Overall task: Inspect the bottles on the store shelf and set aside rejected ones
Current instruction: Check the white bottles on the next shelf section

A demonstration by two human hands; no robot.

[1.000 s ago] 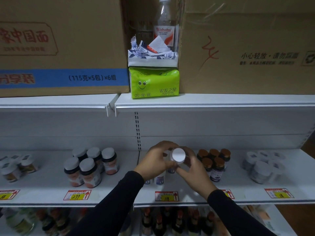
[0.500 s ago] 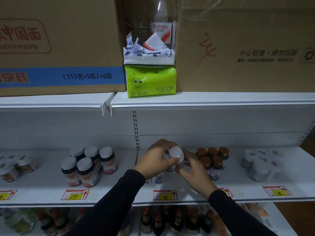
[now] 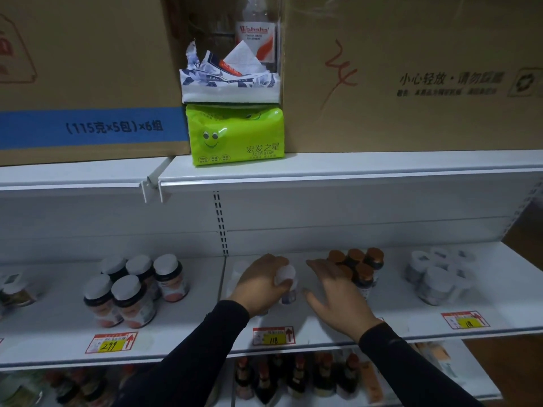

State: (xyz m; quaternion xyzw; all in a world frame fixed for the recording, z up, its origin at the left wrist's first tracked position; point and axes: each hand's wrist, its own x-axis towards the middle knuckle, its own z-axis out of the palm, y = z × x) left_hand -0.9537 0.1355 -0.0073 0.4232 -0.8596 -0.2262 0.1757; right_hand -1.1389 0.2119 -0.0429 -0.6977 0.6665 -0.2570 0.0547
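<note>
White-capped bottle [image 3: 286,282] sits low over the middle shelf [image 3: 323,333], gripped round its body by the left hand [image 3: 260,284]. Right hand [image 3: 338,292] hovers beside it, fingers spread and released, just in front of the brown-capped bottles [image 3: 360,267]. White-lidded jars [image 3: 132,286] stand to the left.
</note>
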